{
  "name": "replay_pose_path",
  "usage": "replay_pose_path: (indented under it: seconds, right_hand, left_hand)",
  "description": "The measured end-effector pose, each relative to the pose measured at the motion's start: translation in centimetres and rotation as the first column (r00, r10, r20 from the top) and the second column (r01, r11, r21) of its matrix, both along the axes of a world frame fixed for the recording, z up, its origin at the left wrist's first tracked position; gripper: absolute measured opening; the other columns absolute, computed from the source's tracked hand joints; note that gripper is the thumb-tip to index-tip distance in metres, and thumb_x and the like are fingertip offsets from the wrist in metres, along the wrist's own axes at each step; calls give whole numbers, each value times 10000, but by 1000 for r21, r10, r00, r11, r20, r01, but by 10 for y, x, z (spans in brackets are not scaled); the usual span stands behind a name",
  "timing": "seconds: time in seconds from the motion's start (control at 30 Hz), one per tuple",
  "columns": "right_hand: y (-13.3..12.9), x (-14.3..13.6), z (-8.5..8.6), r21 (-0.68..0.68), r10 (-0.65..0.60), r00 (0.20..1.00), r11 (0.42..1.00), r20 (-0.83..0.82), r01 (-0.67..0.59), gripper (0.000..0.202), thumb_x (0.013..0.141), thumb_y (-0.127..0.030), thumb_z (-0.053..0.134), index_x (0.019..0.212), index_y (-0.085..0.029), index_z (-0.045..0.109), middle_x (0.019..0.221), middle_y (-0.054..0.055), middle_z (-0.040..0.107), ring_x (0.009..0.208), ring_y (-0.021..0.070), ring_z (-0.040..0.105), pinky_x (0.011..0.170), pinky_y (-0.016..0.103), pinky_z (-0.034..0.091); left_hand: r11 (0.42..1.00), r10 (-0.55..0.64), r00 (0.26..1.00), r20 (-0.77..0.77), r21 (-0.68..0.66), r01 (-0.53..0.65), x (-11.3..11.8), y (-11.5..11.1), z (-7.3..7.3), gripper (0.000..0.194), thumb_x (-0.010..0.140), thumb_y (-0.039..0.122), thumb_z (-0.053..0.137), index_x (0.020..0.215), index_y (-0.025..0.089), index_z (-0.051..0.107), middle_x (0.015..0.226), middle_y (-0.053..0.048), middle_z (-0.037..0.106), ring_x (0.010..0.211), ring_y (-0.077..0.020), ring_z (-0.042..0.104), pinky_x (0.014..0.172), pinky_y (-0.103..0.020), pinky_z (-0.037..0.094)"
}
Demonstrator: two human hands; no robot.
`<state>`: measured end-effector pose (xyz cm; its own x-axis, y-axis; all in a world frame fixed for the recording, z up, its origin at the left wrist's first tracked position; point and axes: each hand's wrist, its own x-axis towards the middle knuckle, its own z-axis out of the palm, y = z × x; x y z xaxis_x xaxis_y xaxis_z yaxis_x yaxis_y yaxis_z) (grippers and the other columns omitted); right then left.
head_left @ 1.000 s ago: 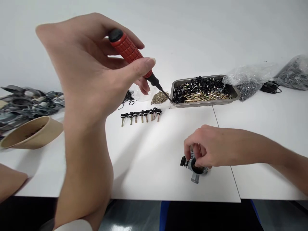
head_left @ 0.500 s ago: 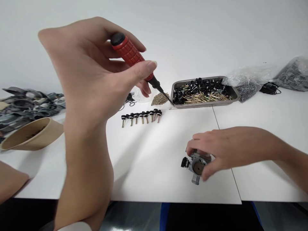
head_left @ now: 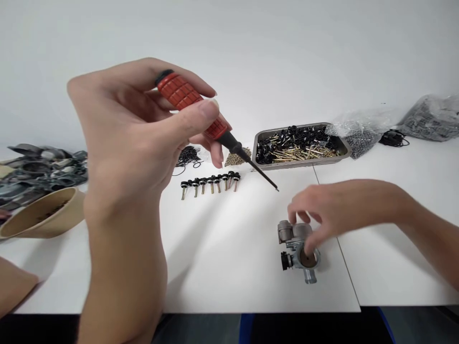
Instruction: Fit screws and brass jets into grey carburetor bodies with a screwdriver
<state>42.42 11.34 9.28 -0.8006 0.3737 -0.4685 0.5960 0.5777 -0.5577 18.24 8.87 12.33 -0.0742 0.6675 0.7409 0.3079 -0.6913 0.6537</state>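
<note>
Carburetor lies on the table, near its front edge, left of the seam. Right hand half open above it: thumb at the round opening, fingers curved over the body; firm grip or light touch, cannot tell. Left hand closed around the red screwdriver, tip in the air. Beyond: tray of small parts.

Best handling, my judgement: steady the body by its sides, thumb light on the disc, tip well clear.

Against the earlier frame: more of the housing shows; screwdriver tip now reaches past the tray's near-left corner.
</note>
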Motion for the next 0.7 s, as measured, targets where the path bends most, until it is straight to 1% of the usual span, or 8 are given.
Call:
replay_pose_path:
  seconds: [0.1,0.17,0.27,0.33,0.43,0.53,0.6,0.7]
  right_hand:
    - [22,0,-4,41,-185,972,980,-142,192,496,801,-569,710,1085,-162,700,943,84,700,787,201,633,635,298,413]
    - [30,-3,-9,-46,-240,940,971,-242,236,526,768,-552,749,1114,-159,703,957,88,716,800,198,650,663,305,449]
    - [31,-8,-15,-204,-287,904,952,-317,231,499,731,-507,795,1064,-143,719,936,85,727,749,172,656,647,297,479]
    - [28,-11,-17,-247,-306,884,942,-354,227,453,734,-482,802,1019,-138,726,885,72,725,710,153,647,639,291,488]
    - [23,-14,-19,-283,-326,858,933,-397,224,372,766,-458,787,934,-131,730,805,55,714,670,135,636,632,287,496]
    - [24,-15,-20,-299,-342,840,927,-422,228,320,764,-424,800,831,-123,717,754,48,705,641,127,630,609,279,495]
    - [26,-15,-21,-292,-345,833,928,-432,233,304,757,-407,811,816,-124,717,723,40,699,624,126,627,597,277,494]
    - [29,-14,-23,-283,-340,820,932,-460,228,293,760,-404,812,801,-129,720,694,33,693,596,125,623,573,277,493]
  left_hand:
    - [999,-36,999,4,-14,36,-4,-1,2,122,710,205,857,789,213,764,611,-31,648,515,-223,650,306,-350,466]
    - [999,-42,999,11,-3,42,-4,-2,2,117,709,189,853,789,206,769,602,-29,654,499,-219,647,293,-340,466]
    - [999,-43,999,15,20,43,-2,-3,2,117,696,149,841,762,207,764,578,-21,626,508,-232,653,272,-343,461]
    - [999,-41,999,24,6,41,0,-4,2,111,704,140,831,760,204,760,586,-26,613,538,-245,664,274,-352,466]
    - [999,-35,999,23,-32,36,1,-4,1,114,712,187,855,777,203,764,605,-38,615,580,-254,679,295,-358,484]
    - [999,-50,999,12,-8,50,-2,-1,1,175,675,267,907,767,210,770,568,-32,599,564,-252,673,278,-359,474]
    - [999,-52,999,10,9,52,-3,0,1,192,662,283,917,758,209,767,560,-29,594,543,-246,662,262,-366,463]
    - [999,3,1000,-31,-38,-4,-3,-4,2,114,743,256,856,787,242,752,613,-19,605,574,-224,665,312,-375,500]
